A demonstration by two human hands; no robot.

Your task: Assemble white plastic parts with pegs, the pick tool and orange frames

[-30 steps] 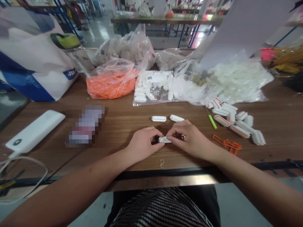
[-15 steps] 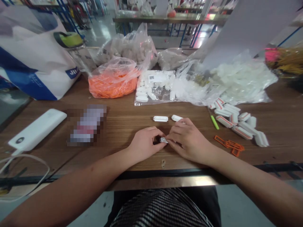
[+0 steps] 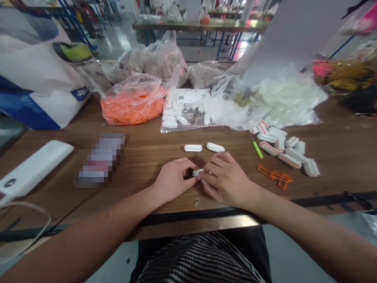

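Note:
Between my two hands, just above the wooden table, is a small white plastic housing [image 3: 196,172] with dark marks on its visible end. The thumb and fingers of my left hand [image 3: 176,177] pinch its left end. My right hand [image 3: 226,177] closes over its right part with curled fingertips, hiding much of it. Just beyond my fingers lie a white plastic piece [image 3: 193,148] and a second white piece [image 3: 215,147]. Right of my right hand are several orange frames [image 3: 275,175] and a bright green stick-like tool [image 3: 258,150].
White pieces with orange strips [image 3: 290,159] are heaped at the right. Behind stand a bag of orange parts [image 3: 132,104], a bag of white parts [image 3: 188,110] and a bag of translucent parts [image 3: 291,96]. At left are a white power bank [image 3: 37,169], a blurred phone [image 3: 101,157] and a bottle [image 3: 85,63].
The view has shifted slightly, so the table's things sit further left. My right hand has drawn back from the second white piece, which now shows whole. Both hands keep the housing between them.

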